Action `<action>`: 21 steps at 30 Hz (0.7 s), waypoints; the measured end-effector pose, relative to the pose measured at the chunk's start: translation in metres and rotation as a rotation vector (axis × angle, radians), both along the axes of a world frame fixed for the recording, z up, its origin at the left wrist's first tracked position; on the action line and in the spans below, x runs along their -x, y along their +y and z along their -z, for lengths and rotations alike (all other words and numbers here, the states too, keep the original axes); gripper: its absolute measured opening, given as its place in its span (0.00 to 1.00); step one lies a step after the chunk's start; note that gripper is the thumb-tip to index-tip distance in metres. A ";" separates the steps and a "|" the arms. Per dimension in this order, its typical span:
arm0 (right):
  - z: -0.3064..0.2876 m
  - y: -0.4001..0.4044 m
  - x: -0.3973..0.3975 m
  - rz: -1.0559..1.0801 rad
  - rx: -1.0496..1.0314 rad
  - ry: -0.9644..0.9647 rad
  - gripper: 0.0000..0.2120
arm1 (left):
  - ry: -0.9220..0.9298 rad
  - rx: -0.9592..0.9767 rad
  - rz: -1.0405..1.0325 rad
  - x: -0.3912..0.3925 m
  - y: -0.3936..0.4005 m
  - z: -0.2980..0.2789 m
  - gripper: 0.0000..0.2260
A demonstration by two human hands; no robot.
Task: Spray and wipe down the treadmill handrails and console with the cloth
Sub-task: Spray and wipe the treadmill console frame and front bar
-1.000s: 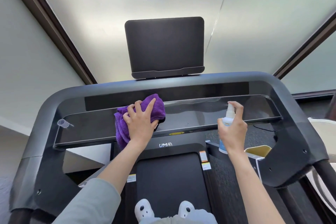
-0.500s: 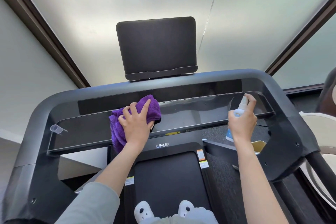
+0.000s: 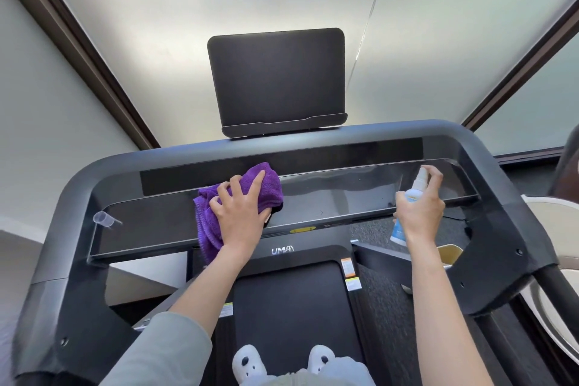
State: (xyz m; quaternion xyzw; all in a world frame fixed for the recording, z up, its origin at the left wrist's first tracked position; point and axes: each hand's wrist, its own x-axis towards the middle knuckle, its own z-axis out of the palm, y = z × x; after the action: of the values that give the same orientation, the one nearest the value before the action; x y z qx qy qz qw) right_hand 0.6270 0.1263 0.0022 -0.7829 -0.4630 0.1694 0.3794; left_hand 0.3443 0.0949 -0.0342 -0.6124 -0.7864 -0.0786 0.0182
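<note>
A glossy black console shelf (image 3: 338, 200) runs across the treadmill inside a dark grey handrail frame (image 3: 488, 163). My left hand (image 3: 241, 213) presses a bunched purple cloth (image 3: 216, 207) flat on the shelf left of centre. To the right, my right hand (image 3: 418, 210) grips a small white and blue spray bottle (image 3: 413, 194) upright, index finger on its nozzle, over the shelf's right part. A black tablet holder (image 3: 277, 81) stands above the console's middle.
A small clear cup (image 3: 105, 219) is fixed at the shelf's left end. The black running belt (image 3: 294, 307) lies below, with my white slippers (image 3: 249, 360) on it. A pale round seat (image 3: 560, 229) is at the right edge, beyond the right handrail.
My right hand with the spray bottle has travelled right along the shelf and risen a little. The cloth and my left hand stay at about the same spot on the shelf.
</note>
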 end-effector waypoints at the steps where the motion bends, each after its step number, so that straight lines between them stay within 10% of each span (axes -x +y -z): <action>1: -0.001 -0.001 0.005 -0.017 0.003 0.008 0.26 | -0.001 0.009 0.000 0.000 0.000 -0.001 0.34; 15: -0.012 -0.011 0.116 -0.533 0.012 0.057 0.29 | -0.262 -0.269 -0.162 0.083 -0.025 -0.039 0.30; 21: -0.008 -0.014 0.144 -0.607 0.011 0.080 0.30 | -0.277 -0.019 -0.066 0.109 -0.038 -0.017 0.40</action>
State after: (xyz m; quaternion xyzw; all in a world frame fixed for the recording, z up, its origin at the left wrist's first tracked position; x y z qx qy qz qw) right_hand 0.4831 0.1126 0.0106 -0.6036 -0.6597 0.3082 0.3249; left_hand 0.2354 0.0572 -0.0170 -0.5694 -0.8002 -0.1692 -0.0824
